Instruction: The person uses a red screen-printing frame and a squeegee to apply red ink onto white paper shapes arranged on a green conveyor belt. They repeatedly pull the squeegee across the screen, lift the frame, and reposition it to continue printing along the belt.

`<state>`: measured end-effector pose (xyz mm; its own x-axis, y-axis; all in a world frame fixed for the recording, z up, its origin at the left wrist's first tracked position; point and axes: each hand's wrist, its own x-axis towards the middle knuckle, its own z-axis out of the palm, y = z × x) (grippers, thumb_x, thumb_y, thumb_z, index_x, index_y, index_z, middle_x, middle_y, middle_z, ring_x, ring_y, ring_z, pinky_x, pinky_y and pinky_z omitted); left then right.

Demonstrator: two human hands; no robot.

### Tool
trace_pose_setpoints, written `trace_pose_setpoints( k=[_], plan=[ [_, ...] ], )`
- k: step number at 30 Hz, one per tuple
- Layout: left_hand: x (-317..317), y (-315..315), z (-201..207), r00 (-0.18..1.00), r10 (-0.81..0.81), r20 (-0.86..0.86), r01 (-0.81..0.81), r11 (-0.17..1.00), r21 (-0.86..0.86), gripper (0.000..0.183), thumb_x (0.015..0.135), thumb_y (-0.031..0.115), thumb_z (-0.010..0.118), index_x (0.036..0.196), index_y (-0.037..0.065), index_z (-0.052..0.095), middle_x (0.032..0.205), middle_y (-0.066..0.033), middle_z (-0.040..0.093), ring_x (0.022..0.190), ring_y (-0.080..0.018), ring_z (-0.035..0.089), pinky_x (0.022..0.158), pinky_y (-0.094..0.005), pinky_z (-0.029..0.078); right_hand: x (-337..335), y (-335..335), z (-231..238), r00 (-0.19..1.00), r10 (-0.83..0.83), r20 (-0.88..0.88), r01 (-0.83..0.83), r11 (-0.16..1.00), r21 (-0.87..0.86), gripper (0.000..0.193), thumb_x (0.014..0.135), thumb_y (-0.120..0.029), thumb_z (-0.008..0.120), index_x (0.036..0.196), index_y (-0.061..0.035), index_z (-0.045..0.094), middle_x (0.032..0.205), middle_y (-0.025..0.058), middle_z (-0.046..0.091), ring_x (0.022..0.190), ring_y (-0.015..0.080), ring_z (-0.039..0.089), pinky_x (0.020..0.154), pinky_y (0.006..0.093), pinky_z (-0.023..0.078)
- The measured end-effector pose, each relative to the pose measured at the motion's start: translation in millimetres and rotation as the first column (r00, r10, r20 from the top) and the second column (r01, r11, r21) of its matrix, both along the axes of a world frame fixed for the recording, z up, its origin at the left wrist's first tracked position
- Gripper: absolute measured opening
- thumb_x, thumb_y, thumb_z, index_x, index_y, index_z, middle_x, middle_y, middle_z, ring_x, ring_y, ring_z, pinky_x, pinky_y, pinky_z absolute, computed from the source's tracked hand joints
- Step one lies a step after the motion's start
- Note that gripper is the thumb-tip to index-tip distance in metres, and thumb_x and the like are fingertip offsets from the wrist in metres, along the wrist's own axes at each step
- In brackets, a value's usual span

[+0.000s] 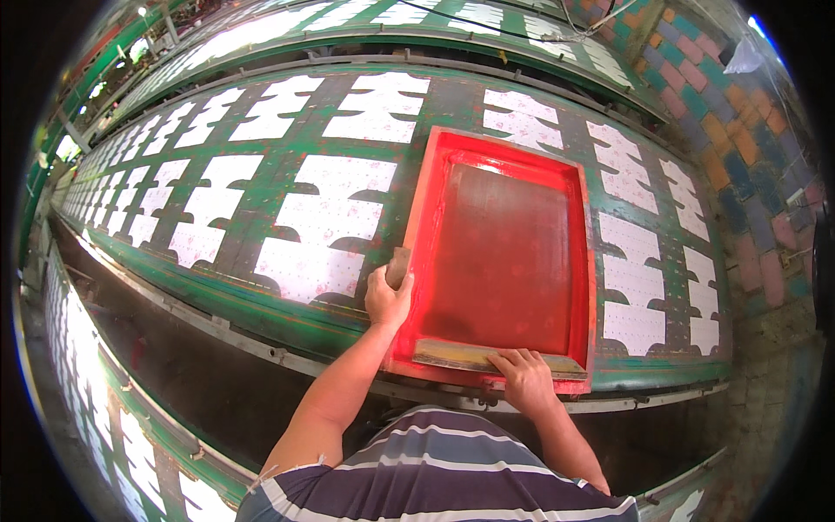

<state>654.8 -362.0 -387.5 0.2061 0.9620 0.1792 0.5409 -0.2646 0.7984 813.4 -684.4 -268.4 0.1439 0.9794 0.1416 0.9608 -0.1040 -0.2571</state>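
A red-edged printing screen [584, 261] lies flat on the long green table in front of me, its mesh a dark reddish brown. My left hand [388, 296] is closed on a wooden block [399, 267] at the frame's left side. At the near end of the screen, a long wooden squeegee [452, 354] lies across the mesh inside the frame. My right hand [522, 374] grips the squeegee right of its middle, fingers over its top edge. Whatever lies under the screen is mostly hidden.
White cut fabric pieces [330, 222] with small pink prints lie in rows on the green table [261, 300], on both sides of the screen. A metal rail [226, 331] runs along the near edge. More such tables stand beyond and behind; coloured paving [739, 174] lies at right.
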Motion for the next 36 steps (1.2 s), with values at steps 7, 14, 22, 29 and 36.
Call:
trace_pose_setpoints(
  k=[7,14,22,29,36],
  plan=[
    [-2,2,-4,0.993,-0.091,0.075,0.09,0.996,0.013,0.071,0.102,0.047,0.078,0.152,0.001,0.055,0.141,-0.024,0.062,0.133,-0.0445,0.061,0.112,-0.0553,0.052,-6,33,8,0.994,-0.106,0.015,0.106,0.965,-0.24,0.042,0.085,-0.007,0.076,0.127,-0.0141,0.08,0.114,0.0089,0.079,0.107,0.0335,0.077,0.096,0.0477,0.061],
    [-2,2,-5,0.975,-0.138,0.171,0.126,0.989,0.079,0.067,0.107,0.042,0.072,0.154,-0.002,0.053,0.142,-0.0264,0.061,0.133,-0.0456,0.06,0.113,-0.0538,0.052,-25,27,13,0.987,-0.158,-0.012,0.146,0.938,-0.314,0.042,0.086,-0.01,0.076,0.127,-0.0172,0.081,0.115,0.01,0.08,0.109,0.0337,0.078,0.095,0.049,0.062],
    [-3,3,-8,0.966,-0.159,0.205,0.15,0.987,0.055,0.062,0.112,0.042,0.066,0.153,-0.004,0.054,0.142,-0.0276,0.062,0.133,-0.0467,0.06,0.114,-0.0543,0.05,-47,19,-7,0.987,-0.149,0.055,0.154,0.983,-0.1,0.044,0.087,-0.014,0.079,0.13,-0.0186,0.08,0.121,0.0065,0.079,0.113,0.0283,0.077,0.1,0.0449,0.059],
    [-6,0,-2,0.967,-0.168,0.191,0.161,0.986,0.054,0.058,0.114,0.036,0.065,0.154,-0.005,0.053,0.144,-0.0286,0.061,0.134,-0.0467,0.06,0.115,-0.0536,0.049,29,91,-34,0.981,-0.151,0.124,0.151,0.988,0.014,0.047,0.082,-0.008,0.075,0.128,-0.0166,0.078,0.113,0.0091,0.075,0.103,0.0331,0.075,0.092,0.0487,0.058],
    [-4,1,5,0.972,-0.158,0.175,0.144,0.986,0.087,0.05,0.114,0.028,0.062,0.15,-0.006,0.058,0.14,-0.0295,0.064,0.132,-0.0474,0.061,0.114,-0.0538,0.048,155,216,-53,0.963,-0.167,0.212,0.143,0.982,0.125,0.041,0.086,-0.005,0.071,0.124,-0.0183,0.077,0.106,0.0115,0.074,0.102,0.0348,0.075,0.091,0.0505,0.058]
  ],
)
